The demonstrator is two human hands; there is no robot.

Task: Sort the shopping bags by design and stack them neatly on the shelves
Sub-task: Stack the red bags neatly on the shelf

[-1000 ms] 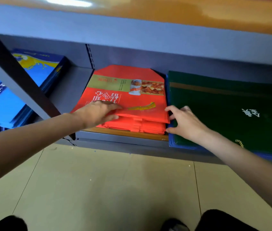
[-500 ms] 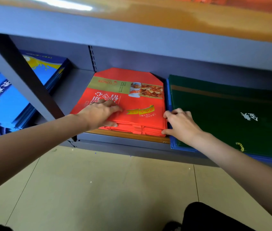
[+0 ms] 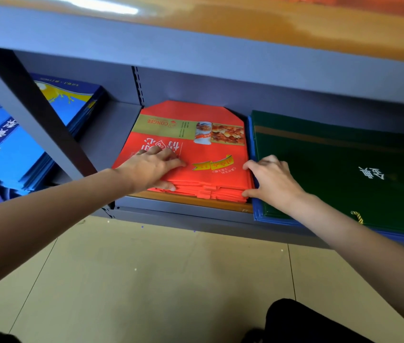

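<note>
Your left hand flat, fingers spread, pins red bag stack; right hand brackets its right edge, likely squaring against green stack alongside.

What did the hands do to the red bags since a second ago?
The right hand slid in against the right edge of the red bag stack. The left hand stayed flat on top. The green bags and blue bags did not move.

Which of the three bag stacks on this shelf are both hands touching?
The red stack in the middle: left hand lies on top, right hand at its right edge. The blue stack and green stack flank it.
</note>
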